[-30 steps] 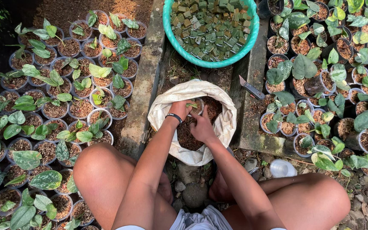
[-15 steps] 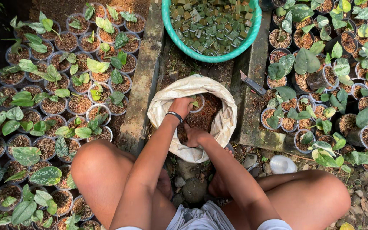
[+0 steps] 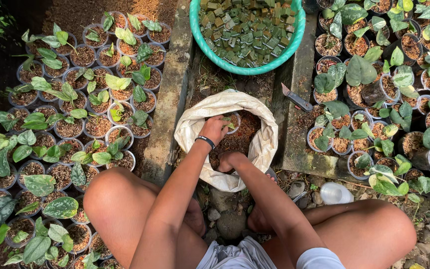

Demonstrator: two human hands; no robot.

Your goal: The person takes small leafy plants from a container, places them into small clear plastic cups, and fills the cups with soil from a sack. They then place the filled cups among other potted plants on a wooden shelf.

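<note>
Sack (image 3: pixel 262 144) of brown potting medium sits open between your knees, mouth rolled down so both hands can reach in; it serves as the landmark below.

Left of the sack: rows of small potted cuttings (image 3: pixel 70 127) packed rim to rim beyond a concrete curb (image 3: pixel 167 107), likely grouped so finished pots stay out of the working gap.

At the sack: your left hand (image 3: pixel 214 129), black band on the wrist, closes around a small clear pot (image 3: pixel 233 121) with a green cutting, holding it over the medium inside the mouth so spill falls back in. Your right hand (image 3: pixel 229 160) is dug into the medium nearer you; fingers buried, so you cannot tell whether they are cupped or clenched.

Above the sack: teal basin (image 3: pixel 195 30) of cubes in water.

Right of the sack: utility knife (image 3: pixel 297 98) on the second curb, more potted plants (image 3: pixel 374 84) beyond, and an empty clear cup (image 3: pixel 335 193) on the gravel near your right knee.
</note>
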